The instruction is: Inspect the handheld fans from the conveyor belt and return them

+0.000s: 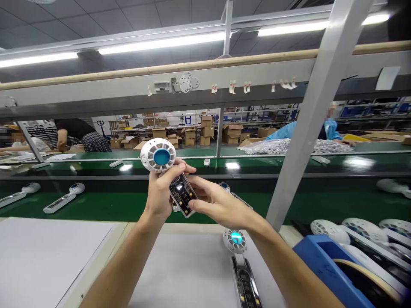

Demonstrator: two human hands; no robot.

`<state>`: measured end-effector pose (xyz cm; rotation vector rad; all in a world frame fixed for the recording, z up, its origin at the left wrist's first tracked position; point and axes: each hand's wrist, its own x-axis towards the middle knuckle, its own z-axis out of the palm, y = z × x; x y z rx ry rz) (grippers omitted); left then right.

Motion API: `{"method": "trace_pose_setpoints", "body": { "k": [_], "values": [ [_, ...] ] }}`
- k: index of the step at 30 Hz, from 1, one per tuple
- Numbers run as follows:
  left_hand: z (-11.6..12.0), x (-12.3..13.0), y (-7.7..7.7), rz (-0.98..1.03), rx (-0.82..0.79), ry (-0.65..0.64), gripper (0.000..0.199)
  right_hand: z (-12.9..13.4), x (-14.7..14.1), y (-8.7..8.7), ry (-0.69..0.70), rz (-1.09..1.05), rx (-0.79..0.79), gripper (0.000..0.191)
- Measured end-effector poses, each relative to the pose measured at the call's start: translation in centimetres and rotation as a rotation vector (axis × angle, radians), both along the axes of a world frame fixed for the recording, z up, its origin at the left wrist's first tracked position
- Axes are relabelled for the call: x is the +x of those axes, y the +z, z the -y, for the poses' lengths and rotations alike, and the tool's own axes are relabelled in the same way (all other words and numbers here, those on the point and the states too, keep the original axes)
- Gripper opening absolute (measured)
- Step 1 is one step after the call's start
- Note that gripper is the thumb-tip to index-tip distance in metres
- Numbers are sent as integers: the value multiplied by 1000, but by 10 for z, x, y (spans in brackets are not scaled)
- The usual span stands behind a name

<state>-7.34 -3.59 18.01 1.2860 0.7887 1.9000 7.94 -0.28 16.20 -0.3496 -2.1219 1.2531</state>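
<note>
A small handheld fan (183, 197) is held up in front of me, tilted, with a white round head, a blue centre and a dark see-through handle showing circuit parts. My left hand (158, 192) is closed around its neck and upper handle, just below the head. My right hand (221, 204) grips the lower handle, the thumb pressed on its front face; its other fingers are partly hidden behind. Below my right forearm, a second fan (245, 280) lies on the white work surface (180, 273), its centre glowing cyan.
Beyond the work surface runs a green conveyor belt (105, 205) carrying several fans. A slanted metal post (316, 111) stands at right, near a blue holder (324, 252) and more white fans (366, 231). Co-workers (85, 134) and cardboard boxes (207, 130) are farther back.
</note>
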Motion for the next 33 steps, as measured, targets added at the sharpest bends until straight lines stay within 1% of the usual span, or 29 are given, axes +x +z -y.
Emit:
{"method": "trace_pose_setpoints", "body": {
  "k": [1, 2, 3, 4, 5, 7, 8, 9, 10, 11, 12, 13, 14, 15, 16, 17, 19, 20, 22, 24, 26, 28, 31, 33],
  "values": [
    [-1, -2, -1, -91, 71, 137, 11, -5, 5, 1, -66, 49, 68, 50],
    [-2, -4, -2, -170, 145, 288, 12, -11, 11, 1, -163, 111, 134, 49],
    [-2, -6, -3, -227, 214, 428, 14, -19, 17, 1, -273, 182, 188, 50],
    [0, -7, -2, -257, 277, 540, 16, -28, 24, -1, -376, 258, 223, 50],
    [2, -9, -1, -263, 332, 621, 18, -38, 32, -3, -460, 339, 239, 49],
    [11, -13, 6, -237, 438, 718, 15, -61, 46, -12, -560, 494, 217, 49],
    [18, -15, 11, -200, 480, 714, 11, -72, 52, -17, -592, 561, 190, 48],
    [25, -18, 17, -149, 491, 660, 9, -82, 57, -24, -620, 623, 162, 48],
    [33, -22, 22, -97, 461, 554, 9, -92, 62, -31, -652, 691, 136, 46],
    [41, -25, 25, -51, 392, 409, 11, -101, 64, -39, -684, 761, 110, 44],
    [48, -28, 26, -21, 283, 243, 16, -109, 66, -47, -713, 827, 84, 42],
    [54, -30, 23, -13, 146, 90, 21, -115, 66, -55, -734, 888, 60, 40],
    [58, -32, 16, -31, -2, -18, 26, -120, 65, -64, -746, 944, 34, 38],
    [61, -32, 4, -65, -151, -76, 29, -124, 63, -71, -746, 992, 8, 35],
    [63, -31, -11, -109, -291, -103, 31, -126, 61, -79, -740, 1031, -16, 34],
    [64, -30, -31, -166, -430, -90, 32, -128, 57, -86, -730, 1058, -37, 32],
    [63, -26, -73, -265, -664, -61, 47, -129, 50, -100, -726, 1082, -61, 32],
    [62, -24, -94, -315, -754, -61, 53, -129, 46, -106, -734, 1080, -63, 32],
    [59, -22, -128, -364, -770, 28, 57, -130, 40, -115, -748, 1061, -64, 34],
    [55, -24, -151, -412, -716, 109, 56, -130, 36, -120, -736, 1036, -83, 31],
    [52, -30, -163, -480, -686, 143, 56, -132, 34, -120, -715, 1006, -116, 27],
    [51, -39, -169, -602, -700, 175, 59, -134, 34, -115, -715, 958, -145, 25],
    [45, -59, -168, -872, -694, 240, 57, -136, 36, -101, -734, 818, -195, 24],
    [29, -76, -160, -989, -676, 297, 51, -135, 38, -90, -743, 678, -240, 22]
  ]
}}
